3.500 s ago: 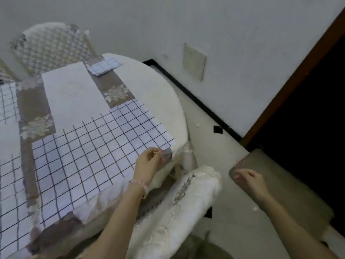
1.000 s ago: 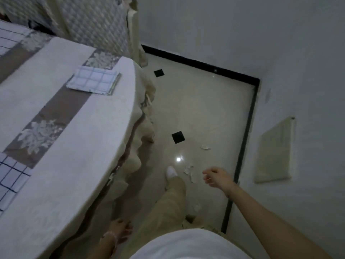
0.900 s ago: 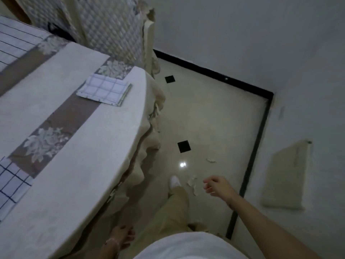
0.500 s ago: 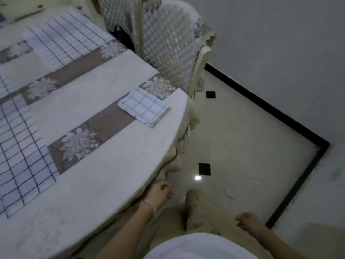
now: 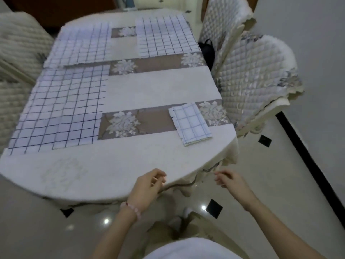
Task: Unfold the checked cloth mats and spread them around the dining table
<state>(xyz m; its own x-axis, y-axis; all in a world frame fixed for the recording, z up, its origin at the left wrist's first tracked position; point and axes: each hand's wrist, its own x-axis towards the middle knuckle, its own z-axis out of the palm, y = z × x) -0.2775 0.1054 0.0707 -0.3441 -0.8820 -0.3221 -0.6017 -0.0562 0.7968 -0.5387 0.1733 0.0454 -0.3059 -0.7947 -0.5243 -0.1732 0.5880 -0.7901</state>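
Folded mat (image 5: 190, 126) lies on the tabletop (image 5: 149, 86), across a brown band (image 5: 155, 118) and close to the quilted chair (image 5: 257, 81). Three open mats lie flat: the left mat (image 5: 61, 111) beside it, the far-left mat (image 5: 80, 43) and the far-right mat (image 5: 166, 37) beyond it. I think each one covers a seat's place, and the folded mat waits at the place not yet covered. The left hand (image 5: 147, 186) and the right hand (image 5: 227, 181) hover on the near side of the folded mat, at the tabletop's edge. Both are empty, with fingers loosely curled. Probably they are free because opening the cloth needs two hands.
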